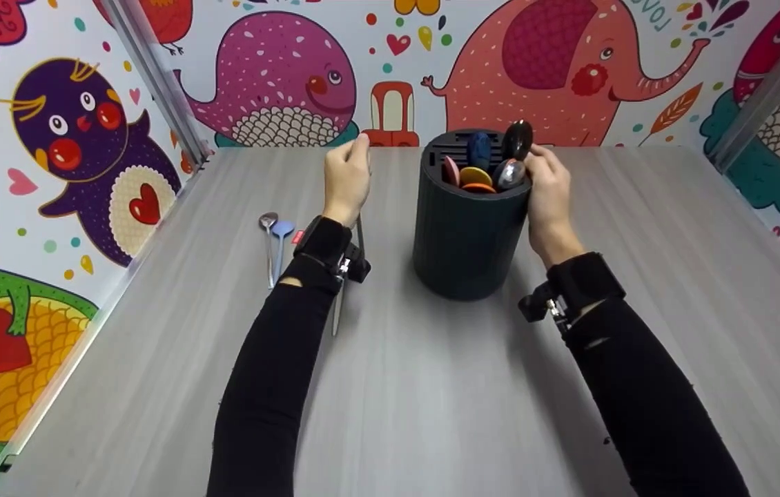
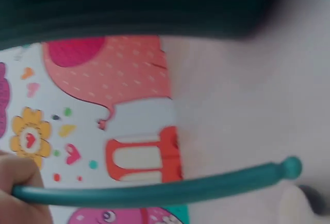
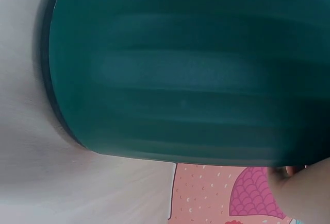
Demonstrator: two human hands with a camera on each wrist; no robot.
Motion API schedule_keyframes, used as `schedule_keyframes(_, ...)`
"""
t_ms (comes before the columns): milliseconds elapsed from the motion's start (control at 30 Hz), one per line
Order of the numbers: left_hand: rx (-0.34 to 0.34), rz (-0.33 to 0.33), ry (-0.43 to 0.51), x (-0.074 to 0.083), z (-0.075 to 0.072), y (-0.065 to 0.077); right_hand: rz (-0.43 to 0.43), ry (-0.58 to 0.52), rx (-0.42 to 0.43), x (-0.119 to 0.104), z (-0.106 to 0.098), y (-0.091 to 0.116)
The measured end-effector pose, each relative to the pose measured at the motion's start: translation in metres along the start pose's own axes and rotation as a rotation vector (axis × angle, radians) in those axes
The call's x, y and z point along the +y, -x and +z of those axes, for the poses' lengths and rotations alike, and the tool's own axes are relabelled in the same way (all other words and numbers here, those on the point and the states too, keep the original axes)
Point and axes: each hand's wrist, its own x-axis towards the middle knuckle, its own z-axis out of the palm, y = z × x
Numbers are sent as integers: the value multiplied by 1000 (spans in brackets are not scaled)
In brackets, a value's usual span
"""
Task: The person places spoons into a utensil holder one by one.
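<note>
A dark cylindrical utensil holder [image 1: 469, 241] stands upright on the table, its slotted top [image 1: 440, 148] filled with several spoon heads in blue, black, yellow, orange, pink and silver. My right hand [image 1: 550, 197] grips the holder's right side near the rim; in the right wrist view the holder's wall fills most of the picture. Left of the holder, my left hand [image 1: 348, 176] is raised and grips a utensil with a slim dark green handle [image 2: 154, 193]. That handle ends in a small round knob. Its other end is hidden in the fingers.
Left of my left forearm lie a metal spoon [image 1: 268, 222] and a light blue spoon [image 1: 282, 229], with a small red tag [image 1: 298, 237] close by. A thin metal utensil end [image 1: 337, 314] shows beside the forearm. Cartoon-printed walls [image 1: 390, 62] border the table.
</note>
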Motion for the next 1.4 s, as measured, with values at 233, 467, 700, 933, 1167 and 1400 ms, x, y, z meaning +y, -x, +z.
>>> schedule_keyframes(233, -101, -60, 256, 35, 10, 6, -6, -5, -5, 1, 0, -1)
schedule_keyframes(467, -165, -3, 363, 68, 23, 12, -9, -18, -2, 0, 0, -1)
schedule_keyframes(700, -170, 66, 397, 98, 30, 8, -17, -17, 1, -3, -2, -2)
schedule_keyframes(933, -125, 140, 480, 126, 32, 6, -12, 11, -3, -5, -5, -3)
schedule_keyframes(1167, -84, 177, 572, 145, 28, 5, -9, 1, -13, -1, -2, 1)
schedule_keyframes(1400, -19, 196, 675, 156, 26, 3, -21, -13, -4, 0, -1, 0)
